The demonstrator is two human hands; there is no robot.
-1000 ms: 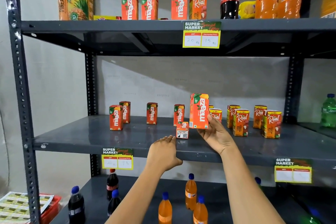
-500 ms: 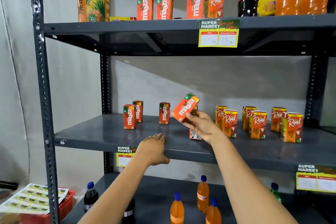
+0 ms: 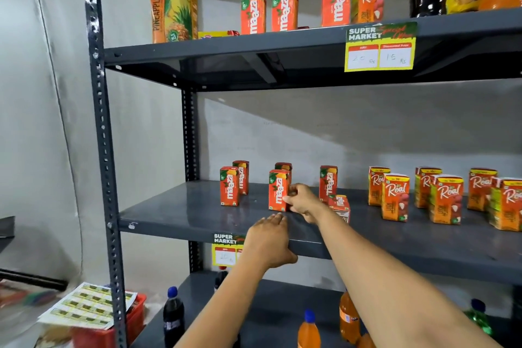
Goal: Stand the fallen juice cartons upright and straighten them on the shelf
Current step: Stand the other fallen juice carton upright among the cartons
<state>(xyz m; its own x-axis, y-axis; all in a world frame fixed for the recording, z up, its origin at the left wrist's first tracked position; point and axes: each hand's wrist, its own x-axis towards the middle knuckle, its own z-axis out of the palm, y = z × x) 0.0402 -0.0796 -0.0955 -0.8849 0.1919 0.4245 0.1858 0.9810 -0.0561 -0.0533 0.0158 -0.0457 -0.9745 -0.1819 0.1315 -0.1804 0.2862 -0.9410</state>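
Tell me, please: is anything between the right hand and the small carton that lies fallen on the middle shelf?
Nothing visible blocks it. The fallen carton lies just to the right of the right hand, which grips an upright Maaza carton. The forearm crosses in front of the fallen carton and hides part of it.

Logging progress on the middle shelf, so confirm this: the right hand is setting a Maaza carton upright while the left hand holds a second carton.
One detail is wrong. In the head view the left hand holds no carton; it rests flat on the front edge of the middle shelf. The rest stands: the right hand grips the upright Maaza carton.
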